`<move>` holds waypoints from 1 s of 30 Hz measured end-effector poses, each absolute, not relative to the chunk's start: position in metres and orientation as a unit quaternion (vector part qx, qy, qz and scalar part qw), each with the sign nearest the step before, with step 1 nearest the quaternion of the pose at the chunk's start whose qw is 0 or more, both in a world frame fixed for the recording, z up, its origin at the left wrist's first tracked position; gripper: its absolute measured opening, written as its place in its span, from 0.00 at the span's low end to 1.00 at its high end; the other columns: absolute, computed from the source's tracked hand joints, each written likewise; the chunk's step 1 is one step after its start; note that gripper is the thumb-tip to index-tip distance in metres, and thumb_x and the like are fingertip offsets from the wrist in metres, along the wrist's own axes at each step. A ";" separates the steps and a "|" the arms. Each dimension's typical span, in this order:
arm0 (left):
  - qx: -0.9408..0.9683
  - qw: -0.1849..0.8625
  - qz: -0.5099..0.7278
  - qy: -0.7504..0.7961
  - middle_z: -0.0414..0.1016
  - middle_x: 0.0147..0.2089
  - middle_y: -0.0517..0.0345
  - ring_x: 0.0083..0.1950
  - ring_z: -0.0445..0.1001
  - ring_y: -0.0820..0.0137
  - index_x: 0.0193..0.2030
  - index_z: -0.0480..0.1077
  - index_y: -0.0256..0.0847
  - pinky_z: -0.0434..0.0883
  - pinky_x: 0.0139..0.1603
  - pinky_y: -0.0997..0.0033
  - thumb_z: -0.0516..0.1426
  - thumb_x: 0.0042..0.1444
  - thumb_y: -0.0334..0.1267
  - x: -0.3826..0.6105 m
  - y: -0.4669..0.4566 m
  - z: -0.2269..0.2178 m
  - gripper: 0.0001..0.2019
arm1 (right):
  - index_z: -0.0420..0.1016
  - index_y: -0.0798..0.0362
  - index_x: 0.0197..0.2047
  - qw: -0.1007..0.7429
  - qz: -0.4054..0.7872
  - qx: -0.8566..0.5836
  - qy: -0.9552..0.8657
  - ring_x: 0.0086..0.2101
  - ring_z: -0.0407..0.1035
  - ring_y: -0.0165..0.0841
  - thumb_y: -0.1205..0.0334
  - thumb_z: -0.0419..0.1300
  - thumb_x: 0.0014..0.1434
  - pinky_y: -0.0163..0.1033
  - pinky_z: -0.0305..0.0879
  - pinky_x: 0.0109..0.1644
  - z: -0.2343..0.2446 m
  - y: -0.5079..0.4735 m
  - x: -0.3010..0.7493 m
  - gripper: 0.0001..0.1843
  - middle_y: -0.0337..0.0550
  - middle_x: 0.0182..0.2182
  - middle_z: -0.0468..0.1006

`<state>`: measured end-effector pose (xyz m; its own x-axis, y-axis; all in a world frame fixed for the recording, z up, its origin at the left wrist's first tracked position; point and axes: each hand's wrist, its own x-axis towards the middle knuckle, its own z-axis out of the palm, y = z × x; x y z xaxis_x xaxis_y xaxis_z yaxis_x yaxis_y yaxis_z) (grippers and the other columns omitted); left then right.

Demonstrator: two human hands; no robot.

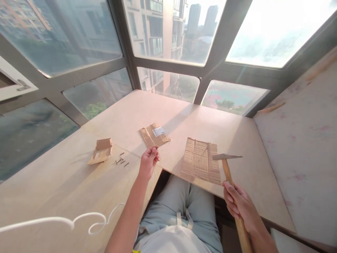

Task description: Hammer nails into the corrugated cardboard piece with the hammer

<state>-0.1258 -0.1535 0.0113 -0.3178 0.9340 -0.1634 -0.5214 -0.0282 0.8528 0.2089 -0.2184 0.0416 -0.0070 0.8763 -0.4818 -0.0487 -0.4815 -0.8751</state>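
Observation:
My right hand (237, 203) grips the wooden handle of a hammer (228, 168), its metal head raised beside the right edge of a corrugated cardboard piece (195, 161). A thin dark line, apparently a nail, shows on that cardboard near its upper right. My left hand (150, 160) is closed in a pinch; a thin dark bit at the fingertips looks like a nail, mostly hidden by the fingers. Just beyond it lies another flat cardboard piece (150, 135) with a white label (159, 131). Several loose nails (121, 160) are scattered on the table to the left.
A folded cardboard piece (101, 151) stands left of the nails on the pale wooden tabletop (63, 168). A coiled white cable (52, 219) crosses the lower left. Windows (168, 31) border the table at the back, and a patterned wall (300, 147) closes the right side.

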 end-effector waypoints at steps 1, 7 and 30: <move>0.231 0.558 0.674 0.425 0.67 0.26 0.64 0.25 0.65 0.80 0.39 0.73 0.36 0.66 0.26 0.78 0.69 0.43 0.46 -0.114 -0.149 0.015 0.20 | 0.61 0.50 0.30 0.376 0.621 -0.595 -0.345 0.11 0.44 0.17 0.38 0.65 0.51 0.24 0.44 0.09 0.041 -0.219 0.211 0.25 0.25 0.16 0.57; 0.259 0.646 0.622 0.359 0.71 0.31 0.61 0.29 0.69 0.80 0.39 0.75 0.36 0.70 0.30 0.78 0.69 0.47 0.42 -0.050 -0.127 0.031 0.16 | 0.59 0.49 0.30 0.387 0.620 -0.599 -0.327 0.10 0.44 0.17 0.37 0.63 0.52 0.24 0.44 0.08 0.041 -0.224 0.225 0.26 0.24 0.16 0.57; 0.538 0.534 0.437 0.484 0.79 0.28 0.55 0.26 0.73 0.72 0.36 0.72 0.37 0.69 0.29 0.72 0.70 0.38 0.44 0.020 -0.032 0.015 0.20 | 0.59 0.49 0.33 0.414 0.620 -0.601 -0.289 0.11 0.43 0.17 0.41 0.62 0.55 0.23 0.44 0.09 0.032 -0.231 0.246 0.22 0.23 0.17 0.57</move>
<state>0.0202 -0.0321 0.0145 0.1491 0.9878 -0.0457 0.0545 0.0379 0.9978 0.2458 -0.2311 0.0317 0.0648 0.8601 -0.5060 -0.1659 -0.4908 -0.8554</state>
